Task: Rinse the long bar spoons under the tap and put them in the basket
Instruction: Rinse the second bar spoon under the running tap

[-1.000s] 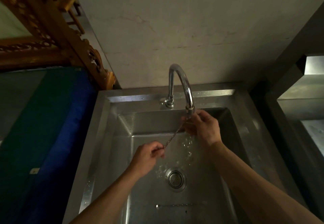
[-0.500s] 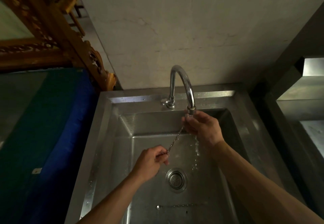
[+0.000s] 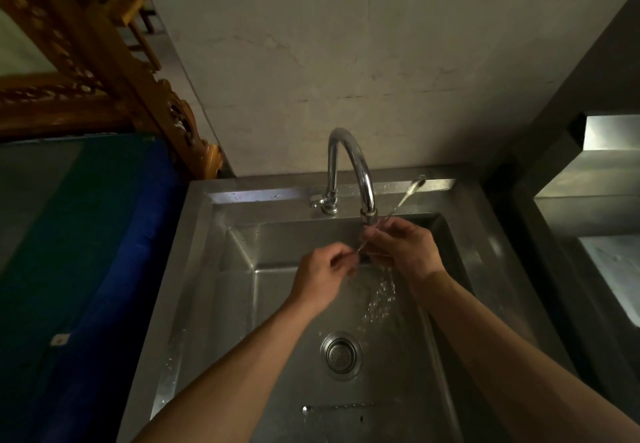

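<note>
Both hands grasp 1 bar spoon (image 3: 401,202) under the tap (image 3: 356,165), water running into the sink (image 3: 201,269). Right hand (image 3: 403,245) pinches the stem directly below the spout; the spoon's far end sticks up past it toward the sink's back rim. Left hand (image 3: 322,276) pinches the near end. A second spoon (image 3: 337,407) lies on the sink floor, nearer than the drain (image 3: 341,356).

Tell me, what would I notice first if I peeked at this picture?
Two hands, the left hand and right hand, hold a long bar spoon under the curved tap at the back of the steel sink, with water splashing down. Another spoon lies on the sink bottom, nearer than the round drain.
</note>
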A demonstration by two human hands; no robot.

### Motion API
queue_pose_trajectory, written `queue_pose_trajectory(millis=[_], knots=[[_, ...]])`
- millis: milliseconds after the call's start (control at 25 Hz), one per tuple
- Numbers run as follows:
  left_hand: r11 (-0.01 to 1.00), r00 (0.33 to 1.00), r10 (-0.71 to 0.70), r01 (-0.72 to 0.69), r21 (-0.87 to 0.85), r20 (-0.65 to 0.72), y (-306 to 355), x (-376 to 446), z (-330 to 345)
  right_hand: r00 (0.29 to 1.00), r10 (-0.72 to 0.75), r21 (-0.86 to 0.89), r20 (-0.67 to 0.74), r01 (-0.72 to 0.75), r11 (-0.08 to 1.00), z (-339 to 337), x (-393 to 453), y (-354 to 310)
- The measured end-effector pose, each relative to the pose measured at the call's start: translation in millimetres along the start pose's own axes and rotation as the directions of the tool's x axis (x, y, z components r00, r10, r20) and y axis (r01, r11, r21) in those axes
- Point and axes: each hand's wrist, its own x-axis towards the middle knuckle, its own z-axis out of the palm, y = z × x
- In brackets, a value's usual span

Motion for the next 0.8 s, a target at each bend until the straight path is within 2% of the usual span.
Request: queue_pose_trajectory(millis=[200, 320, 480, 600, 680, 800], knots=[[0.997, 0.998, 0.058, -0.059, -0.051, -0.02, 16, 27, 15, 0.993, -0.016, 0.054, -0.115, 0.023, 0.998, -17, 2, -12], [0.994, 1.0, -0.004, 0.004, -0.105, 0.001, 14, 34, 12, 0.978, -0.031, 0.086, -0.205, 0.049, 0.995, -28, 7, -23], [0.982, 0.995, -0.086, 0.092, -0.163, 0.042, 2, 32, 3, 0.964, -0.068, 0.126, -0.255, 0.103, 0.987, -43, 13, -35], [0.97, 0.99, -0.143, 0.14, -0.198, 0.001, 3, 30, 4, 0.953, -0.069, 0.137, -0.294, 0.113, 0.984, -44, 13, -35], [0.972, 0.988, -0.154, 0.148, -0.181, -0.019, 4, 29, 4, 0.947, -0.07, 0.147, -0.314, 0.121, 0.982, -46, 13, -35], [0.971, 0.993, -0.119, 0.122, -0.208, 0.025, 8, 29, 4, 0.949, -0.083, 0.136, -0.303, 0.129, 0.982, -48, 12, -35]])
